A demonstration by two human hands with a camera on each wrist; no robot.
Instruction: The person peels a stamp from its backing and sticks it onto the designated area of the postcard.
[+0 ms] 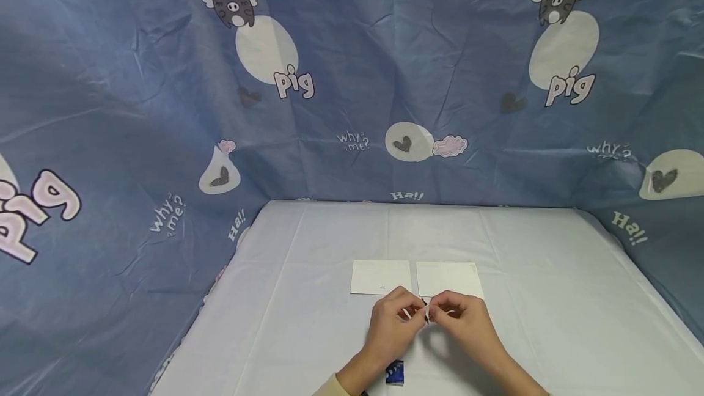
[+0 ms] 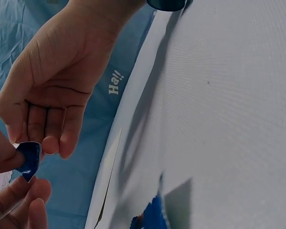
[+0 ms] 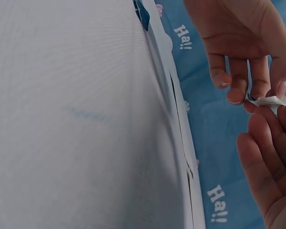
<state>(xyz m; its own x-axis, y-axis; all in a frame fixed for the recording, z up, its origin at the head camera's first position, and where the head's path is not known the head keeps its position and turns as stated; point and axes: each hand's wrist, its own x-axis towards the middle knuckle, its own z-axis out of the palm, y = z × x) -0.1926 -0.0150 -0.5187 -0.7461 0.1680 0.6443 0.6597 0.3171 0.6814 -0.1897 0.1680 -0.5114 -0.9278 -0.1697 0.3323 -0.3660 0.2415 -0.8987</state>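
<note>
My left hand [image 1: 392,322] and right hand [image 1: 467,322] meet above the white table, just in front of two white cards. Between their fingertips they pinch a small piece, dark in the head view. The left wrist view shows the piece [image 2: 30,160] as shiny blue, between my left hand [image 2: 57,81] and the fingers of the other hand. From the right wrist view it has a white side [image 3: 269,100], held by the fingertips of my right hand [image 3: 276,162] and the other hand.
Two white cards [image 1: 381,277] [image 1: 448,279] lie side by side on the table [image 1: 308,322]. A small dark blue packet [image 1: 395,372] lies near my left forearm. Blue patterned cloth [image 1: 352,78] hangs behind and along the sides.
</note>
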